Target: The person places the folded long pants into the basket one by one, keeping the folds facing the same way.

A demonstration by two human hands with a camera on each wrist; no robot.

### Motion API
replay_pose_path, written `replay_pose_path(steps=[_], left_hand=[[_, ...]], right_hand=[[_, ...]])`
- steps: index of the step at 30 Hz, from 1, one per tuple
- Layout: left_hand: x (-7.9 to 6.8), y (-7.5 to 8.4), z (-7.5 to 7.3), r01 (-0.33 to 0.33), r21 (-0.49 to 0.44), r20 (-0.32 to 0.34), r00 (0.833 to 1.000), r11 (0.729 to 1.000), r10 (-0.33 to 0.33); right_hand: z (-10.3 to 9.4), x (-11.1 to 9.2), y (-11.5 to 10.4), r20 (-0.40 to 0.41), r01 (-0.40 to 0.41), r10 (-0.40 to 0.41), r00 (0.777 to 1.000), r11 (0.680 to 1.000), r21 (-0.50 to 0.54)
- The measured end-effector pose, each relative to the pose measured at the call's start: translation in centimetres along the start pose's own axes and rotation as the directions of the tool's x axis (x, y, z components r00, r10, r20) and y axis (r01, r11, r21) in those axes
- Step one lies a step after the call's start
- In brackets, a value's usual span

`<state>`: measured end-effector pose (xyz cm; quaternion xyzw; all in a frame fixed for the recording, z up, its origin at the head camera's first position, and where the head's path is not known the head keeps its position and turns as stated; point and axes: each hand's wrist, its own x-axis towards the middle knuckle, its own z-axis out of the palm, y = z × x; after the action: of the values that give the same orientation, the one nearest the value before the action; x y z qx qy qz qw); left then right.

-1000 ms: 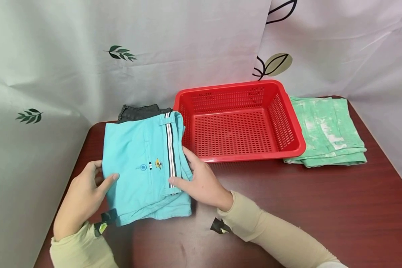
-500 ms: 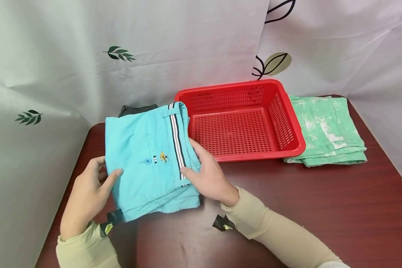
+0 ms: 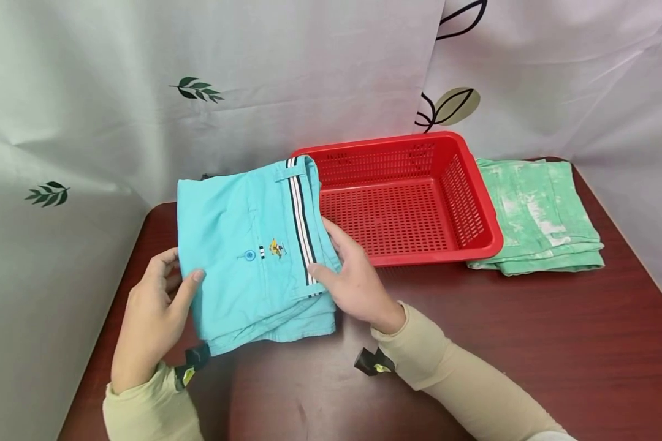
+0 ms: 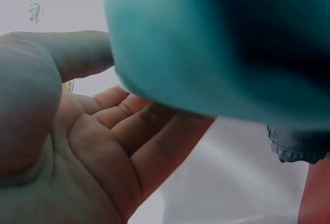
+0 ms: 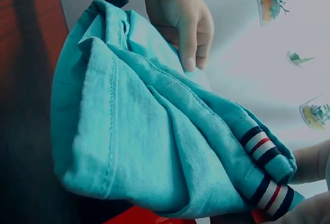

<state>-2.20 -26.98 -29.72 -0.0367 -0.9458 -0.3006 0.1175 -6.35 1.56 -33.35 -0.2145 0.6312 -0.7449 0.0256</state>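
Note:
Folded turquoise pants (image 3: pixel 228 214) with a black-and-white striped waistband are held up over the left part of the table. My left hand (image 3: pixel 154 312) grips their left edge, thumb on top and fingers underneath. At the waistband, my right hand (image 3: pixel 358 282) pinches the other side, its thumb lying on the stripe. In the right wrist view, the layered folds of the pants (image 5: pixel 149 126) hang between both hands. The left wrist view shows the fingers (image 4: pixel 160 141) passing below the cloth.
A red perforated basket (image 3: pixel 408 254) stands at the back middle, partly overlapped by the pants. Right of it lies a folded green-and-white garment (image 3: pixel 546 208). A dark garment (image 4: pixel 299 144) lies behind the pants, mostly hidden in the head view. Patterned curtains (image 3: pixel 309 73) enclose the table.
Both hands have lifted the pants upward and a little to the right. The pants now cover most of the dark garment and more of the basket's left side.

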Motion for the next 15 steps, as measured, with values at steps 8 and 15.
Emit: replay_pose_path(steps=[8,15], left_hand=[[0.2,0.9,0.7,-0.033,-0.053,-0.065,0.997,0.998,0.029],[0.3,1.4,1.1,-0.035,-0.106,-0.103,0.994,0.994,0.024]], right_hand=[[-0.7,0.3,-0.4,-0.039,-0.041,0.041,0.998,0.999,0.004],[-1.2,0.4,-0.7,-0.071,-0.058,0.058,0.996,0.998,0.004]])
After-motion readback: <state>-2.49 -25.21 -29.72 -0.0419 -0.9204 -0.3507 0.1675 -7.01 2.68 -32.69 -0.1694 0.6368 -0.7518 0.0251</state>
